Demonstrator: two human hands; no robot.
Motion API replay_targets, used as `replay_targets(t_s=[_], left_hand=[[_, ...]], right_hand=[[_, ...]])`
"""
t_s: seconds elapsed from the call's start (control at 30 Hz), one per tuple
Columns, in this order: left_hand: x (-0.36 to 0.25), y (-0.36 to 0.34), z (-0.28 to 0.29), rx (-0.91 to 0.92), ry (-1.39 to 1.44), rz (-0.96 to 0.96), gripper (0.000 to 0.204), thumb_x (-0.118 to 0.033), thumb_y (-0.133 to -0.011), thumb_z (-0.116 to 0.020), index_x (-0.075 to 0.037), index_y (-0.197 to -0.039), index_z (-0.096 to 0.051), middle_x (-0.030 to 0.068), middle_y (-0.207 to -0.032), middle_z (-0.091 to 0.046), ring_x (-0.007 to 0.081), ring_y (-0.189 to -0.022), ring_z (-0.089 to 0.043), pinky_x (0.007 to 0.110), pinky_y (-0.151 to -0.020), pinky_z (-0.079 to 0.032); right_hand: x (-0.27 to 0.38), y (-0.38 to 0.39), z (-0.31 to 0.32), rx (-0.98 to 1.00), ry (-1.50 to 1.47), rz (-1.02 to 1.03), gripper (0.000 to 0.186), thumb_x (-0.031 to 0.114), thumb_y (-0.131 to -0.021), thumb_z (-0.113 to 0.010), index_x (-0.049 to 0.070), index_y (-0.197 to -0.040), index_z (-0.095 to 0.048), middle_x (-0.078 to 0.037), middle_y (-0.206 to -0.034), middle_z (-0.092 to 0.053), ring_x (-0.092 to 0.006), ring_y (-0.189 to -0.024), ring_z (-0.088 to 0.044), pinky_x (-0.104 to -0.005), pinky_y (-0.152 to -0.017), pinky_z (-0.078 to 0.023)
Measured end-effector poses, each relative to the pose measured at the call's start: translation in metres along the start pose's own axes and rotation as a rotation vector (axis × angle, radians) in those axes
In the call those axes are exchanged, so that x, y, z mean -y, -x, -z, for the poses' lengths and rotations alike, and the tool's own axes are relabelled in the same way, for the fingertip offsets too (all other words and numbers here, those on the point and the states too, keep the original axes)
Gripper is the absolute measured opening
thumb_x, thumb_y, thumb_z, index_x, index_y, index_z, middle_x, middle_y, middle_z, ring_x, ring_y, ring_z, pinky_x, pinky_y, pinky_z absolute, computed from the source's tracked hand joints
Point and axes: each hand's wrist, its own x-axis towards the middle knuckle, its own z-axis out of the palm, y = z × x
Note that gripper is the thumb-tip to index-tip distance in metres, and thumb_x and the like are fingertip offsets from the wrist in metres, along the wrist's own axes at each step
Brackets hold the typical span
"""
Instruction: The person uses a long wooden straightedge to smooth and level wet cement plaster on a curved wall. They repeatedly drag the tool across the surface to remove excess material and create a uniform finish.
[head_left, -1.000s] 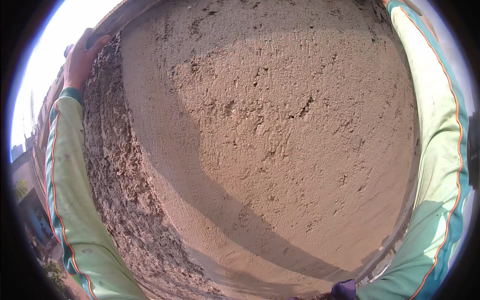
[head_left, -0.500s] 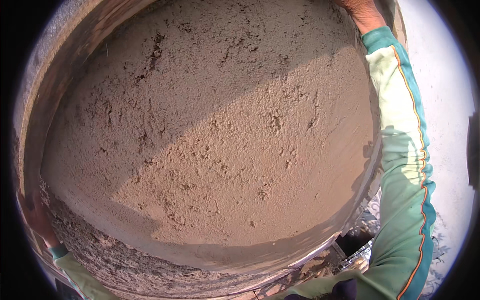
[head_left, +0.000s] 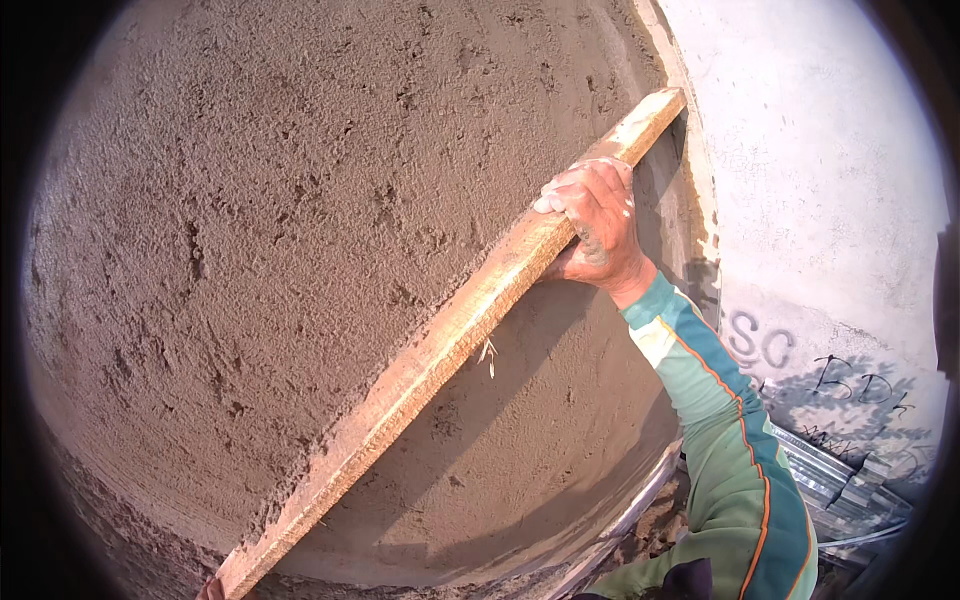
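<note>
One long board (head_left: 455, 335) slants against the rough wall (head_left: 270, 230). We keep our right arm (head_left: 740, 440) raised, right hand (head_left: 597, 218) high on the board, fingers wrapped round it. Left hand (head_left: 211, 590) at the low end; its fingers we cannot tell.

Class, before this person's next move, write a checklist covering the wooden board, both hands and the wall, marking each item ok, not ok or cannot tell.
1. Right hand secure on the wooden board: ok, its fingers wrap over the upper part.
2. Left hand secure: cannot tell; only a sliver shows by the board's lower end.
3. Board laid across the mortar-coated wall: ok, it slants from upper right to lower left.
4. Board pressed flush along its whole length: cannot tell from this angle.
5. Wall free of pits: not ok, many show left of the board.
6. Right hand clean: not ok, pale smears mark it.
</note>
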Motion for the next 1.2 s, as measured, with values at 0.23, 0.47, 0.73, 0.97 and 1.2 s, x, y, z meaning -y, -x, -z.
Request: replay_targets(t_s=[0.23,0.47,0.73,0.97,1.2], left_hand=[[-0.010,0.042,0.015,0.096,-0.103,0.042,0.033,-0.040,-0.082,-0.068,-0.014,-0.101,-0.063,0.0103,-0.092,-0.061,0.0346,-0.088,-0.058,0.049,-0.080,-0.042],[0.046,-0.050,-0.010,-0.035,-0.181,0.236,0.038,-0.030,-0.085,-0.066,-0.003,-0.111,-0.055,0.0167,-0.104,-0.058,0.0377,-0.096,-0.055,0.046,-0.081,-0.045],[0.012,-0.220,-0.002,-0.203,-0.141,0.309,0.044,-0.029,-0.086,-0.067,0.000,-0.115,-0.055,0.0199,-0.109,-0.060,0.0369,-0.102,-0.058,0.042,-0.083,-0.047],[0.045,-0.210,0.006,-0.233,-0.199,0.186,0.046,-0.023,-0.081,-0.073,0.002,-0.115,-0.055,0.0181,-0.104,-0.064,0.0348,-0.093,-0.063,0.039,-0.078,-0.051],[0.075,-0.168,-0.009,-0.238,-0.200,0.056,0.045,-0.023,-0.082,-0.072,0.002,-0.116,-0.055,0.0186,-0.105,-0.063,0.0354,-0.092,-0.063,0.041,-0.076,-0.052]], right_hand=[[0.009,0.050,0.007,0.021,-0.017,0.006,0.041,0.039,-0.059,-0.076,0.016,-0.086,-0.055,0.002,-0.088,-0.058,-0.0214,-0.086,-0.056,-0.0392,-0.085,-0.037],[-0.059,-0.173,-0.044,-0.199,-0.065,0.313,0.060,0.060,-0.048,-0.081,0.019,-0.085,-0.056,0.004,-0.084,-0.057,-0.0178,-0.088,-0.057,-0.0365,-0.087,-0.037],[-0.097,-0.362,-0.059,-0.197,-0.031,0.296,0.060,0.058,-0.050,-0.081,0.016,-0.086,-0.057,0.000,-0.087,-0.058,-0.0209,-0.092,-0.055,-0.0387,-0.089,-0.037],[-0.095,-0.353,-0.059,-0.166,-0.059,0.236,0.063,0.061,-0.052,-0.079,0.012,-0.087,-0.058,-0.005,-0.088,-0.058,-0.0258,-0.093,-0.054,-0.0407,-0.088,-0.037],[-0.081,-0.288,-0.054,-0.120,-0.068,0.203,0.067,0.063,-0.054,-0.077,0.009,-0.087,-0.058,-0.011,-0.089,-0.059,-0.0307,-0.093,-0.053,-0.0427,-0.087,-0.038]])
